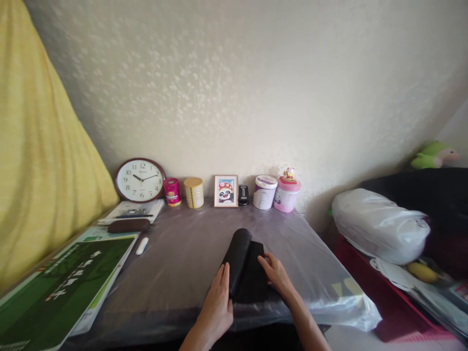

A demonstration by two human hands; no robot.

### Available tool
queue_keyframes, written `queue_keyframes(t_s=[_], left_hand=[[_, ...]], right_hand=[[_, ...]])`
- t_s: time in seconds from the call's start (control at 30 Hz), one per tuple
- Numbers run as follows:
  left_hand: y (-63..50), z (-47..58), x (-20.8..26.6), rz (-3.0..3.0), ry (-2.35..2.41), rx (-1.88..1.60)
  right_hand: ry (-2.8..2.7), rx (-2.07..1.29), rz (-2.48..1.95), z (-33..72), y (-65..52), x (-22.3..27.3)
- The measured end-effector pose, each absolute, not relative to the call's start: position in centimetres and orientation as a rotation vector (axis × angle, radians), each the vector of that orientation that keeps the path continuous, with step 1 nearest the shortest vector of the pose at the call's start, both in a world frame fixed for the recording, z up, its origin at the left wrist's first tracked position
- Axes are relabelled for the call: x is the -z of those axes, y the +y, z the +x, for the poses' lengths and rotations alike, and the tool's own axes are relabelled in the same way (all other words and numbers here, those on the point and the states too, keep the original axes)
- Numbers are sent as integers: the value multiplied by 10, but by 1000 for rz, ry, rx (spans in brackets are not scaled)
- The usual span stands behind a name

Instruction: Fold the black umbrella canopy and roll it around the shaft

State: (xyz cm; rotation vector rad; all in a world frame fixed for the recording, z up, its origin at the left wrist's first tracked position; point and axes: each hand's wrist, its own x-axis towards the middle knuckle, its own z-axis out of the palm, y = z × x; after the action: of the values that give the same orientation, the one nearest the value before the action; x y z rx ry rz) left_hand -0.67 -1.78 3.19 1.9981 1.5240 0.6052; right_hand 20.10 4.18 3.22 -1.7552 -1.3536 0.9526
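Note:
A black mat (253, 275), partly rolled up, lies near the front edge of the table. Its rolled part (237, 251) forms a thick tube on the left, and a flat piece extends to the right of it. My left hand (218, 297) is closed around the near left side of the roll, fingers along its surface. At the mat's right edge, my right hand (277, 275) grips the flat piece, with the thumb and some fingertips partly hidden.
Plastic film covers the table (175, 273). Along the wall stand a clock (141, 180), a picture frame (225, 191) and several canisters (265, 192). Left are a green book (69, 287), a brown case (128, 225) and a white pen-like object (142, 246). A white bag (376, 224) sits right.

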Motion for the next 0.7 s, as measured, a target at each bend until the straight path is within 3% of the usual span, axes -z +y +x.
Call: queue_keyframes(t_s=[0.5, 0.7], left_hand=[[-17, -8, -29, 1975, 1513, -617], [-13, -10, -28, 1922, 1501, -665]], right_hand=[[-1625, -502, -1891, 174, 45, -50], [-1695, -472, -1918, 174, 46, -59]])
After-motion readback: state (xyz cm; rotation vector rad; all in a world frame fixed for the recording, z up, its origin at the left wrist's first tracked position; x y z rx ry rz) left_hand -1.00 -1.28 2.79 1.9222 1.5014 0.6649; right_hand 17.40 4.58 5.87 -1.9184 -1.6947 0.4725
